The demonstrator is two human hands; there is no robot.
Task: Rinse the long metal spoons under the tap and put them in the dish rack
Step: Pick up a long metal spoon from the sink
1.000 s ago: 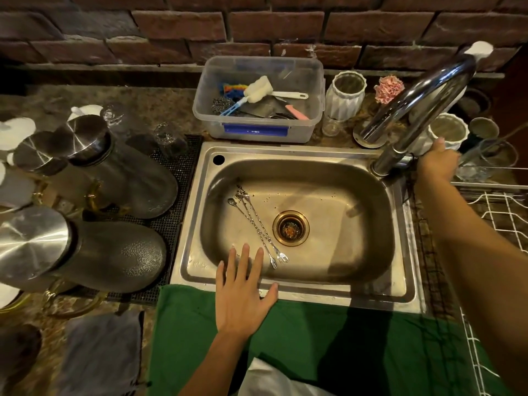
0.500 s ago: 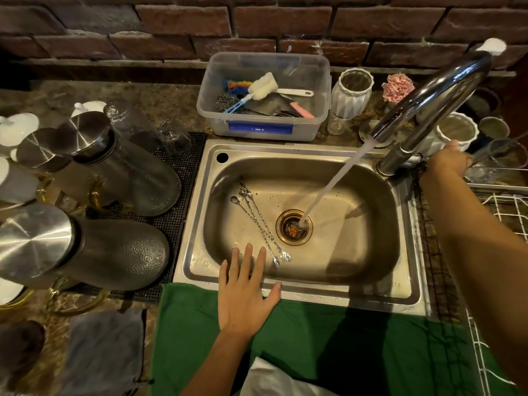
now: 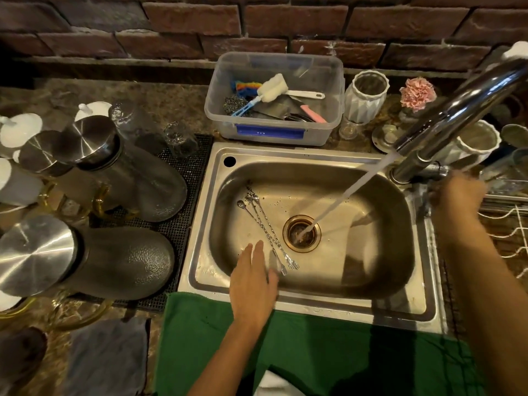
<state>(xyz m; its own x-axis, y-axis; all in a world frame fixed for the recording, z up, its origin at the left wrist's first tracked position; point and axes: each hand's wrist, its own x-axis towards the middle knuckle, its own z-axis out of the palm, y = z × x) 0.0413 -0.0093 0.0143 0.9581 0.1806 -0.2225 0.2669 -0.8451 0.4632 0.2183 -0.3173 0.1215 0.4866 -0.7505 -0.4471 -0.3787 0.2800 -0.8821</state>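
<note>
Several long thin metal spoons (image 3: pixel 264 227) lie side by side on the floor of the steel sink (image 3: pixel 357 281), left of the drain (image 3: pixel 301 233). My left hand (image 3: pixel 253 281) reaches into the sink over the front rim, fingers spread, its fingertips just left of the spoons' lower ends and holding nothing. Water streams from the curved chrome tap (image 3: pixel 457 110) down into the drain. My right hand (image 3: pixel 457 195), blurred, is beside the tap's base at the right. A white wire dish rack (image 3: pixel 511 224) shows at the right edge.
A clear plastic tub (image 3: pixel 274 130) of brushes and scourers stands behind the sink. Lidded dark jugs (image 3: pixel 120 172) and glasses crowd a black mat on the left. White ribbed cups (image 3: pixel 365 95) and a pink flower sit near the tap. A green towel (image 3: pixel 314 352) lies over the front edge.
Water started running from the tap. My left hand moved forward from the sink's front rim into the basin toward the spoons. My right hand came back from the tap's base.
</note>
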